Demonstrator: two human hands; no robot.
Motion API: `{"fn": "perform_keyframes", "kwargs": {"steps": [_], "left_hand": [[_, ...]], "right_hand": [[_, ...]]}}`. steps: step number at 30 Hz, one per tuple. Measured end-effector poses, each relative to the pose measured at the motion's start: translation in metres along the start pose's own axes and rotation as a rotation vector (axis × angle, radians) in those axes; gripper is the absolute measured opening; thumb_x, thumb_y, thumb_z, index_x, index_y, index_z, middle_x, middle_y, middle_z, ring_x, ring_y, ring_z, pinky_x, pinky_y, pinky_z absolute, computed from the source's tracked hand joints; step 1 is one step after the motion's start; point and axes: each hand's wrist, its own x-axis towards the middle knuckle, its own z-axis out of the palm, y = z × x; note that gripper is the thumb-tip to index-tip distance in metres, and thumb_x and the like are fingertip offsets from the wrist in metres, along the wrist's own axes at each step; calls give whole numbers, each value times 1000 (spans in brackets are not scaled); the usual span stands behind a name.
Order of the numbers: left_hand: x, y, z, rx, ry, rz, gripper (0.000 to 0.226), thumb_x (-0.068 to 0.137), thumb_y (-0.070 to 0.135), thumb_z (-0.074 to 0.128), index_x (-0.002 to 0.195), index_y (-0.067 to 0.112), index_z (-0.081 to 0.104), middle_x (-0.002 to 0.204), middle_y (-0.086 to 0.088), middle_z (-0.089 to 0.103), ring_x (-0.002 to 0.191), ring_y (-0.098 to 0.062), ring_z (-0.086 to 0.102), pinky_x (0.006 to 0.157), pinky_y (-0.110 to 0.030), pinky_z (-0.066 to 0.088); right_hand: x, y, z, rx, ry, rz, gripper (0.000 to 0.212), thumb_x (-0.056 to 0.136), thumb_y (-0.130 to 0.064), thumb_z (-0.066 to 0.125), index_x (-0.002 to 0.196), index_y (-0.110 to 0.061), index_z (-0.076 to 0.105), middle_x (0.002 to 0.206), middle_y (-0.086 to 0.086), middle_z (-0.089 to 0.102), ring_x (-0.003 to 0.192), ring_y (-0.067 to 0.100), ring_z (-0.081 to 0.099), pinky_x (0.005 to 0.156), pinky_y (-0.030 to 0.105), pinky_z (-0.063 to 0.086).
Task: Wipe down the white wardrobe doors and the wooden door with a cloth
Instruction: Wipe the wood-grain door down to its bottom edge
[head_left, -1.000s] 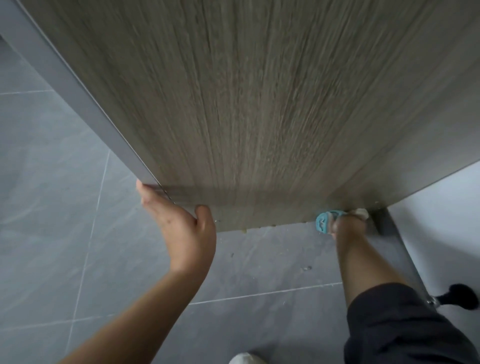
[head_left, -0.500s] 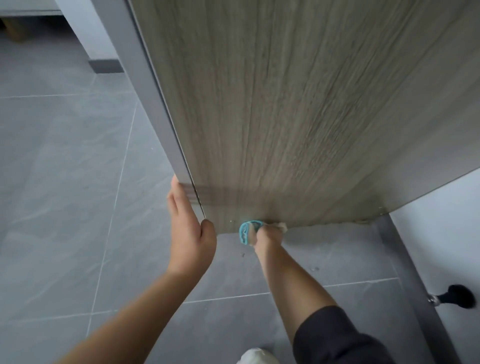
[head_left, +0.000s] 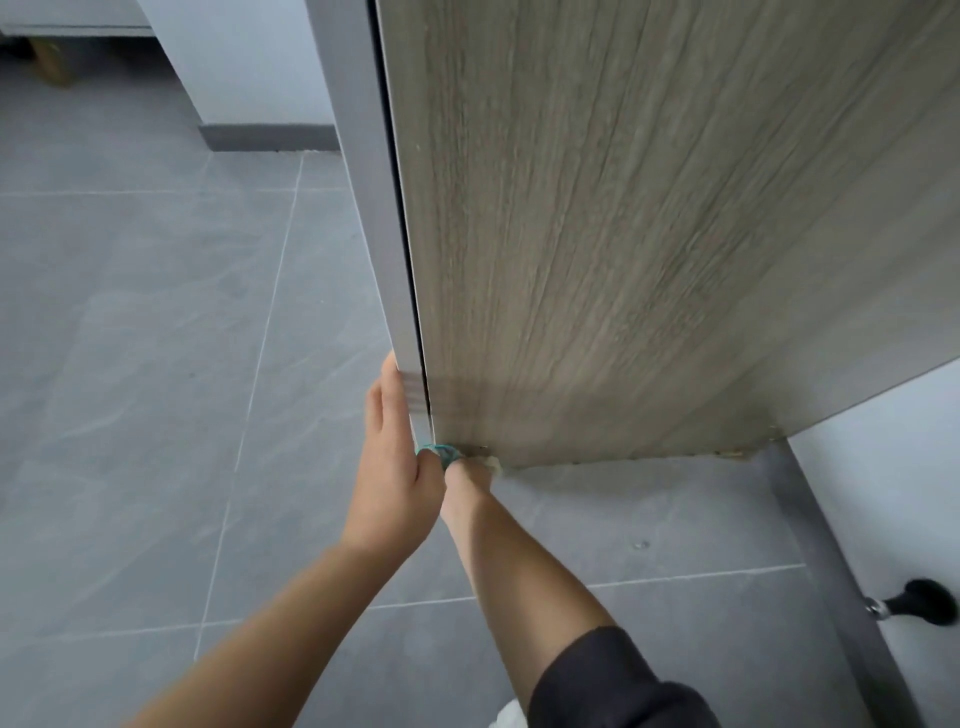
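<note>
Right grip (head_left: 467, 475) clamps the cloth (head_left: 442, 453) low on the wooden door (head_left: 623, 234); left grip (head_left: 395, 467), fingers straight, presses its edge.

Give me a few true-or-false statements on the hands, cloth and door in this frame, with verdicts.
1. The left hand lies with straight fingers against the wooden door at its edge. True.
2. The right hand holds the cloth at the door's top. False: at its bottom corner, near the floor.
3. The cloth is red. False: it is teal with a pale part.
4. A black door stop sticks out from the wall on the right. True.
5. The floor is wooden planks. False: grey tiles.
</note>
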Motion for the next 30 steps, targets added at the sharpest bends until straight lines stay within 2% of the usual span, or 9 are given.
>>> {"fn": "perform_keyframes", "kwargs": {"steps": [3,9,13,16,20,22,24,26,30], "left_hand": [[-1,0,-4,-7,-18,0,94,67,2,32,155,25,10,141,5,32,130,10,31,100,0,24],[1,-2,-11,14,-23,-7,91,72,-6,33,154,28,13,141,4,37,122,20,32,94,3,24],[-2,-2,-20,2,-44,-8,93,79,-15,34,150,42,15,148,15,32,136,8,28,109,-11,24],[-2,-2,-28,-17,-54,-46,94,82,-19,33,142,51,18,147,17,36,137,1,34,107,-16,29],[-4,11,-36,-52,-58,-148,77,88,-12,35,150,33,27,148,7,41,133,-5,42,105,-23,34],[-3,21,-38,-61,-31,-343,61,92,-4,40,149,20,32,146,2,41,128,-14,46,106,-32,37],[-1,28,-41,-61,-123,-561,31,96,5,42,123,14,56,129,-8,53,118,-22,51,99,-36,42],[-4,38,-45,-104,-307,-651,20,99,11,42,89,16,59,101,-9,57,98,-21,52,76,-30,44],[-9,43,-50,-208,-366,-561,16,99,25,50,105,20,65,105,0,67,102,-16,61,75,-24,43]], "right_hand": [[-11,-4,-8,-115,-177,19,24,102,-16,33,106,-8,55,100,12,65,89,25,62,74,33,53],[-22,-14,-25,-325,-308,77,24,94,-16,42,75,-9,56,53,6,63,46,17,62,44,21,49],[-47,-21,-36,-305,-425,21,16,93,-8,43,80,-8,53,74,11,58,64,21,59,60,27,50],[-61,-25,-46,-299,-450,-14,22,101,-12,34,98,-8,56,90,10,59,76,22,59,72,31,50],[-89,-30,-56,-491,-469,-3,28,103,-21,32,99,-5,54,90,16,58,78,24,58,69,28,48],[-97,-30,-66,-451,-485,-54,23,99,-16,40,100,-4,60,92,14,66,86,24,63,78,31,50],[-109,-33,-74,-388,-518,-103,27,94,-1,38,103,-3,64,89,12,71,88,23,66,82,33,50],[-127,-38,-80,-408,-546,-145,32,93,2,34,103,-3,64,86,11,72,87,22,67,79,32,51],[-165,-46,-89,-575,-606,-268,28,94,-4,37,101,-9,63,75,1,72,78,12,67,70,24,50]]}}
